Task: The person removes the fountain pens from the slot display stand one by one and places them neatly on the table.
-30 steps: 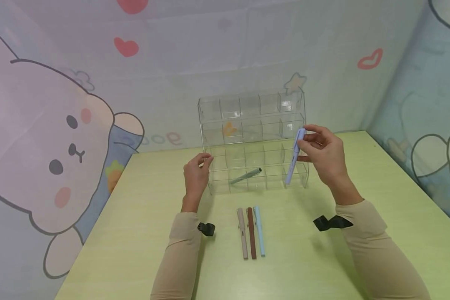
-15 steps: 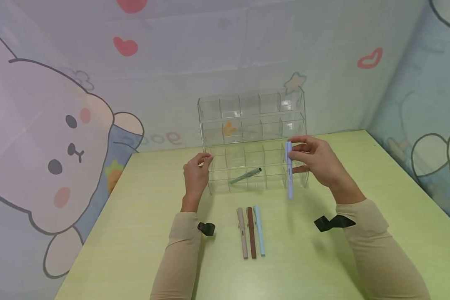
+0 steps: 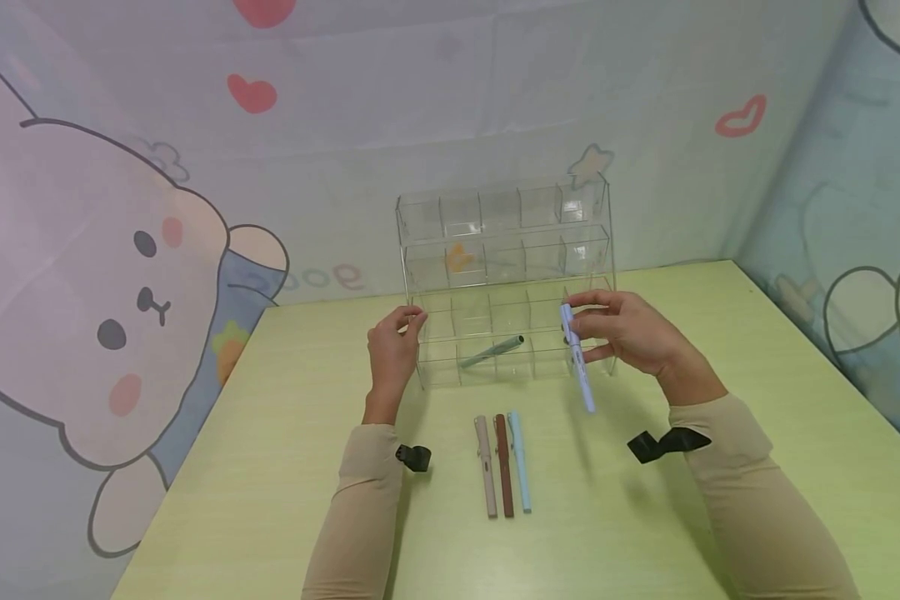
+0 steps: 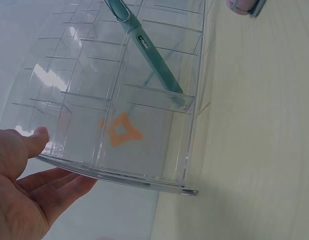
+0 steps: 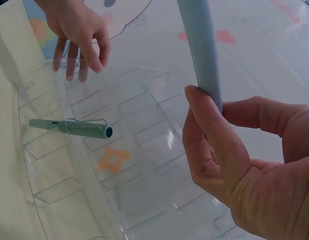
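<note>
A person's right hand (image 3: 630,333) pinches a pale lilac pen (image 3: 577,358) between thumb and fingertips, near its upper end. The pen slants down toward five o'clock in front of the right end of a clear acrylic organizer (image 3: 506,283), its lower tip above the pale green table (image 3: 270,467). The right wrist view shows the thumb pressed on the barrel at close range, but both pen ends are cut off there.

The left hand (image 3: 392,350) rests at nine o'clock of the organizer, fingers straight and loosely spread against its side wall; the left wrist view shows this contact, which the head view blurs. A green pen (image 3: 491,352) lies tilted in a lower compartment; exactly which compartment is hard to make out through the clear dividers.

At six o'clock of the organizer, three pens lie side by side: beige (image 3: 484,467), brown (image 3: 503,465) and light blue (image 3: 519,461).
</note>
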`<state>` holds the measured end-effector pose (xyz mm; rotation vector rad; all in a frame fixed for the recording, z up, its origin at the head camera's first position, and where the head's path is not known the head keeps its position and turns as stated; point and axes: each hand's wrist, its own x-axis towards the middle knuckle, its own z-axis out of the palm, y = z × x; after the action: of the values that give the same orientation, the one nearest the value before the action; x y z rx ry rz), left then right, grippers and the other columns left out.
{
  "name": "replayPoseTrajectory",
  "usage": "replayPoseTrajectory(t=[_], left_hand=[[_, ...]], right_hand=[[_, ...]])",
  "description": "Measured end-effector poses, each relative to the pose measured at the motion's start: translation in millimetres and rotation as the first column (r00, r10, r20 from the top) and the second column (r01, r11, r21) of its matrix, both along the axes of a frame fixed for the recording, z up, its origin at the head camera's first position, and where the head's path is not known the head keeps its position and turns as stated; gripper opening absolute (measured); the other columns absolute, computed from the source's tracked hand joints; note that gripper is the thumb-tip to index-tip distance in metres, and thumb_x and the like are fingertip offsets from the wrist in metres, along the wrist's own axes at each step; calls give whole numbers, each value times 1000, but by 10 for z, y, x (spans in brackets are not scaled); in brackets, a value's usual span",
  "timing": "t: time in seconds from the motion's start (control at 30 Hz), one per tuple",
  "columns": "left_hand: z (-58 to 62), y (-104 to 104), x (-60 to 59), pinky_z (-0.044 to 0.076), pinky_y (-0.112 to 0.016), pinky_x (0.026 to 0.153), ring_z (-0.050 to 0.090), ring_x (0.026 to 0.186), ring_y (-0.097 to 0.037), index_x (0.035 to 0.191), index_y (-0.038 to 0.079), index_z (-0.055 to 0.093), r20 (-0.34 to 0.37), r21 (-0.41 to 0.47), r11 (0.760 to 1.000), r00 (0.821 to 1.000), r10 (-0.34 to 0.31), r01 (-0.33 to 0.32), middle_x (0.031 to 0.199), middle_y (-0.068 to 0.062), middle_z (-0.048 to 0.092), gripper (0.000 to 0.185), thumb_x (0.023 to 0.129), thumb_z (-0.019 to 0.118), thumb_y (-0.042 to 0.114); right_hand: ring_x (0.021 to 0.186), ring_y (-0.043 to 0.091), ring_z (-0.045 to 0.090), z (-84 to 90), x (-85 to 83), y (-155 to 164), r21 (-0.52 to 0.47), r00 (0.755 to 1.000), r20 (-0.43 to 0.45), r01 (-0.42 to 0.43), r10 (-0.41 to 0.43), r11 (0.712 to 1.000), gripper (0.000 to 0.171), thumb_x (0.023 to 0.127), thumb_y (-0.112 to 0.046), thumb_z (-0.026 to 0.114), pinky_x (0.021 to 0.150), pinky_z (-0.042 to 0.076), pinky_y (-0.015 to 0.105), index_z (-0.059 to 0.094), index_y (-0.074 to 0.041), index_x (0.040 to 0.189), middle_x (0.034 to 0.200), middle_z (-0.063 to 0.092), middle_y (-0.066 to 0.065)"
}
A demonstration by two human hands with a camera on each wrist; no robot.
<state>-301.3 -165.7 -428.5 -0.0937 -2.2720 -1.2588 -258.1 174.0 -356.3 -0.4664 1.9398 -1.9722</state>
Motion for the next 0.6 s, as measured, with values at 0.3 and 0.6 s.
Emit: replayPoseTrajectory(t=[0.3, 0.6], left_hand=[[7, 4, -4, 60, -44, 67, 74, 87, -35, 105, 6, 75, -1, -4, 1000, 1000, -4, 4, 108, -21, 72, 21, 97, 69, 24], [-4, -7, 1, 60, -44, 66, 74, 83, -34, 105, 6, 75, -9, -8, 1000, 1000, 0, 0, 104, -21, 73, 21, 97, 68, 25]], right_hand=[[88, 22, 68, -71, -53, 12, 45, 993, 74, -93, 89, 995, 46, 98, 2, 57, 76, 59, 41, 37, 12, 138, 99, 64, 9], [93, 30, 66, -184, -98, -44, 173, 979, 141, -174, 150, 970, 50, 94, 4, 58, 72, 60, 44, 33, 14, 136, 100, 59, 17]])
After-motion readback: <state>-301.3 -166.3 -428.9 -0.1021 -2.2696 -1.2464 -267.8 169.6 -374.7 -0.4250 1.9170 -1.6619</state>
